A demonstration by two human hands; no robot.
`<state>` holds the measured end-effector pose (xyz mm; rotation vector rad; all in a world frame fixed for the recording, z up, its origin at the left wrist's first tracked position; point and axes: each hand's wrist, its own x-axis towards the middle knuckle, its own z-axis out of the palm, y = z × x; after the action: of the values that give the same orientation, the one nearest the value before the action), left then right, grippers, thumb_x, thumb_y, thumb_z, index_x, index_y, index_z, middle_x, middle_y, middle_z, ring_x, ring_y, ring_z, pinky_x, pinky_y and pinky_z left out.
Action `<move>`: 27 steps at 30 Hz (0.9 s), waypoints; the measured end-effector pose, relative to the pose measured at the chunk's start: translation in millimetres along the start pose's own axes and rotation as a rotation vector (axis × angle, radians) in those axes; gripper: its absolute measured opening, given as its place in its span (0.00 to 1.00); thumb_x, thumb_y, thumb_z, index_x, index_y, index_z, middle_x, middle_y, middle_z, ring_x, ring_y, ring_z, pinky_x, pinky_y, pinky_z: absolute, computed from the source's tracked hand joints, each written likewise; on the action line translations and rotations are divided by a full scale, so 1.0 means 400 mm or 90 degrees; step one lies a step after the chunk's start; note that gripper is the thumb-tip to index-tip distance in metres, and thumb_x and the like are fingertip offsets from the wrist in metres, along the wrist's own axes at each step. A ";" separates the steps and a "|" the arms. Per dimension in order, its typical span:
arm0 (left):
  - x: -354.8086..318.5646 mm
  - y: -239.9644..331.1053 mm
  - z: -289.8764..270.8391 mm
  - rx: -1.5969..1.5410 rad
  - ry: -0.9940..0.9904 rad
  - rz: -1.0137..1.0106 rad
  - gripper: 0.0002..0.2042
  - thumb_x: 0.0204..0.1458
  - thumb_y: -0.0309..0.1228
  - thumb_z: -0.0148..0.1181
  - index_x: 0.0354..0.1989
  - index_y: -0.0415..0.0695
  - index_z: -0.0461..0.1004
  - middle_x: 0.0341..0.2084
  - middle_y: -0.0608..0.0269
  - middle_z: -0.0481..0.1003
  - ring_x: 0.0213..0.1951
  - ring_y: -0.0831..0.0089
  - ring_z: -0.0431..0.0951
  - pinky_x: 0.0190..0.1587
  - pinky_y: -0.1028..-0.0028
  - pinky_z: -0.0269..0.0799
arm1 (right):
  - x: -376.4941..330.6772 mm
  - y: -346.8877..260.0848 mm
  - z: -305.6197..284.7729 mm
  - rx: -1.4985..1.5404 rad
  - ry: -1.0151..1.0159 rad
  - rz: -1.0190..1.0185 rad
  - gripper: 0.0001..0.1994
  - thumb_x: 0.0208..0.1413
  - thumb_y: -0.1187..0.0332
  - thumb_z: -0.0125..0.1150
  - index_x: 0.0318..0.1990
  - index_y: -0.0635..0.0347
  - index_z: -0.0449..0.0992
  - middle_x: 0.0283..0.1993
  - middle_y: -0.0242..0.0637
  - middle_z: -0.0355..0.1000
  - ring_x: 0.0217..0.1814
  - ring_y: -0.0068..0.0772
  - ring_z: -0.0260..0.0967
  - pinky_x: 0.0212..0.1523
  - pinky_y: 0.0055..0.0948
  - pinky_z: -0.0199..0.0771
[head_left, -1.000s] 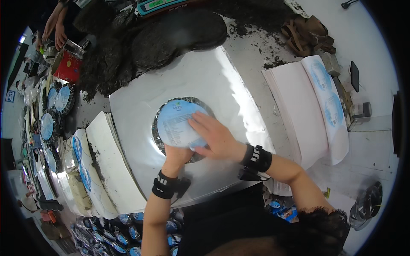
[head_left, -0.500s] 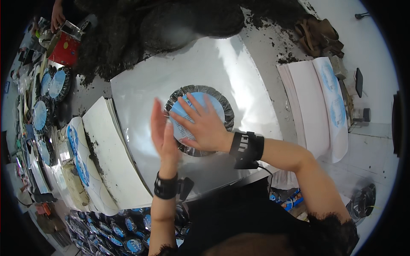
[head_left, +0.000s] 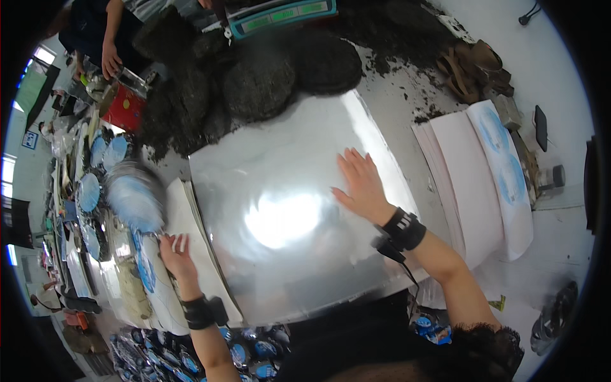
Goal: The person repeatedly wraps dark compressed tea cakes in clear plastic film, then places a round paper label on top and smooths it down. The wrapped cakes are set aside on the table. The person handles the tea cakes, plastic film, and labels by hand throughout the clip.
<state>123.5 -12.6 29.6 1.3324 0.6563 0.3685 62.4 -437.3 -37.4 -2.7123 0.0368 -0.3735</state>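
Note:
A round dark cake in clear wrap with a blue label (head_left: 135, 198) shows smeared by motion at the left. Just below it is my left hand (head_left: 178, 258), its fingers apart; whether the fingertips still touch the cake's edge I cannot tell. My right hand (head_left: 366, 190) is spread open over the right part of the shiny silver sheet (head_left: 254, 274), holding nothing. Black bands with cables circle both wrists.
Dark round cakes (head_left: 259, 86) and loose crumbs lie beyond the sheet, near a scale (head_left: 283, 16). White paper stacks (head_left: 461, 172) flank it. Wrapped cakes (head_left: 89, 192) stand at left; more are heaped below. Another person's hand (head_left: 111, 60) is near a red tin (head_left: 122, 107).
The wrapped cake has gone from under my hands on the sheet to the far left. My left hand has swung left; my right hand has shifted right. The view has shifted too.

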 end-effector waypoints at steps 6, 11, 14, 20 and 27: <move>-0.073 -0.246 0.576 0.525 -0.400 0.766 0.46 0.47 0.36 0.78 0.71 0.28 0.60 0.67 0.34 0.65 0.68 0.40 0.67 0.70 0.47 0.61 | -0.020 0.060 0.029 0.003 -0.017 -0.082 0.34 0.60 0.49 0.66 0.68 0.61 0.71 0.74 0.60 0.61 0.79 0.61 0.53 0.78 0.62 0.47; 0.008 -0.258 0.960 0.867 -0.276 0.741 0.42 0.50 0.36 0.69 0.74 0.36 0.59 0.71 0.41 0.64 0.73 0.42 0.61 0.71 0.40 0.56 | 0.001 0.043 0.011 0.061 -0.036 -0.037 0.34 0.56 0.53 0.70 0.67 0.61 0.72 0.74 0.59 0.62 0.79 0.60 0.54 0.78 0.62 0.48; -0.046 -0.177 0.832 0.754 -0.380 0.846 0.40 0.49 0.33 0.64 0.74 0.36 0.60 0.71 0.44 0.65 0.74 0.44 0.61 0.72 0.42 0.56 | -0.001 0.044 0.008 0.071 -0.025 -0.036 0.33 0.55 0.56 0.71 0.67 0.61 0.72 0.73 0.58 0.63 0.78 0.60 0.56 0.78 0.60 0.50; -0.272 -0.176 0.305 0.716 -0.729 0.837 0.41 0.49 0.42 0.66 0.73 0.38 0.65 0.73 0.45 0.64 0.75 0.48 0.60 0.75 0.47 0.49 | -0.025 0.084 0.006 0.375 0.056 0.094 0.34 0.65 0.54 0.60 0.72 0.65 0.64 0.76 0.57 0.60 0.79 0.55 0.57 0.78 0.48 0.53; -0.179 -0.192 0.273 0.227 -0.442 0.311 0.37 0.62 0.39 0.62 0.76 0.34 0.57 0.73 0.44 0.61 0.74 0.49 0.59 0.77 0.59 0.49 | 0.068 -0.046 0.015 0.520 0.040 0.083 0.39 0.65 0.54 0.65 0.74 0.69 0.58 0.74 0.61 0.60 0.77 0.59 0.58 0.76 0.46 0.57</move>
<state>128.4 -156.6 -18.1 1.8303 -0.2057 0.1537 89.6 -420.0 -28.7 -1.8822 0.0631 -0.3378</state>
